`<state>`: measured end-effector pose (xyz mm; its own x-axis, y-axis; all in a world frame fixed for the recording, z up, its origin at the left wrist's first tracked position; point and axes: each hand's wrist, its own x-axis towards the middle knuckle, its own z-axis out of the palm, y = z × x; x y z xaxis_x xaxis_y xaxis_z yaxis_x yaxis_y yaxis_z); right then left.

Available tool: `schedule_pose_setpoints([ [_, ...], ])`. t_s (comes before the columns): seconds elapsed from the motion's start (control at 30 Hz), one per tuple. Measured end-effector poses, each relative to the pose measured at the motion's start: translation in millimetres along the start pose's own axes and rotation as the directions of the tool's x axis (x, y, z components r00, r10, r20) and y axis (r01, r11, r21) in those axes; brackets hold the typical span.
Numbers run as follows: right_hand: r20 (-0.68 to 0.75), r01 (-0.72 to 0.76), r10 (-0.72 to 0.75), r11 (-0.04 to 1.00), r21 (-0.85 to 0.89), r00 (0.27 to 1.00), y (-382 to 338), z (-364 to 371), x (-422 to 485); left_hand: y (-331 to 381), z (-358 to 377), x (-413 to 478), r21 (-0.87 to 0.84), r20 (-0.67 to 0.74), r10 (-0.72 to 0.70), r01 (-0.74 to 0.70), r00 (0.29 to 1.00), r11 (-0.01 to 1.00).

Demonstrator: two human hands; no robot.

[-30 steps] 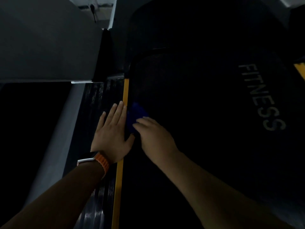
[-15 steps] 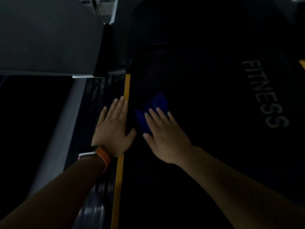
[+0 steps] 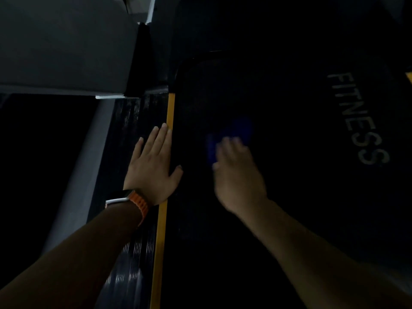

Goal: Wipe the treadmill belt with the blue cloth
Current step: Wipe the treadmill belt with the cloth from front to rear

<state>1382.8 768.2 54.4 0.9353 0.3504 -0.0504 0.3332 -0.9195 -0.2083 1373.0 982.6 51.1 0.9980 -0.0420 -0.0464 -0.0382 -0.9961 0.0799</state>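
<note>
Cloth is best pressed flat and swept evenly over the belt by the right hand, fingers too blurred to read, left hand laid flat, fingers together.

Plenty of open belt across the middle and lower right of the frame. At centre left, the left hand lies flat over the yellow strip and ribbed side rail, and a grey panel walls off the upper left
</note>
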Motion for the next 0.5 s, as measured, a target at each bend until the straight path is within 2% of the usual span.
schedule_pose_setpoints([
  [0.1, 0.102, 0.254, -0.262, 0.964, 0.079, 0.96, -49.7, 8.5, -10.7, -1.2, -2.6, 0.6, -0.006, 0.006, 0.005, -0.005, 1.0, 1.0],
  [0.17, 0.055, 0.29, -0.292, 0.956, 0.034, 0.955, -26.5, 10.1, -16.2, -2.6, -1.9, 1.6, 0.001, 0.005, 0.015, -0.015, 1.0, 1.0],
  [0.2, 0.011, 0.259, -0.259, 0.966, -0.015, 0.966, -6.4, 12.6, -22.4, -3.2, -1.3, 2.4, 0.005, 0.004, 0.02, -0.02, 1.0, 1.0],
  [0.27, -0.07, 0.049, -0.055, 0.995, -0.081, 0.996, 34.7, 10.7, -42.9, -2.2, -0.4, 2.0, 0.009, -0.002, 0.02, -0.02, 1.0, 1.0],
  [0.33, -0.103, -0.184, 0.181, 0.983, -0.017, 0.978, 45.1, 9.1, -63.8, -1.8, -0.2, 1.3, 0.006, -0.01, 0.01, -0.01, 1.0, 1.0],
  [0.4, -0.132, -0.235, 0.243, 0.969, 0.073, 0.961, 10.4, 12.4, -66.2, -1.9, -0.1, 0.8, 0.005, -0.009, 0.013, -0.013, 1.0, 1.0],
  [0.43, -0.114, -0.17, 0.181, 0.98, 0.103, 0.977, -15.8, 15.4, -64.4, -2.3, 0.5, 0.8, 0.009, -0.009, 0.018, -0.018, 1.0, 1.0],
  [0.5, 0.014, 0.06, -0.063, 0.989, 0.136, 0.998, -71.7, 17.6, -68.6, -3.6, 0.1, 0.9, 0.018, -0.008, 0.025, -0.024, 1.0, 1.0],
])
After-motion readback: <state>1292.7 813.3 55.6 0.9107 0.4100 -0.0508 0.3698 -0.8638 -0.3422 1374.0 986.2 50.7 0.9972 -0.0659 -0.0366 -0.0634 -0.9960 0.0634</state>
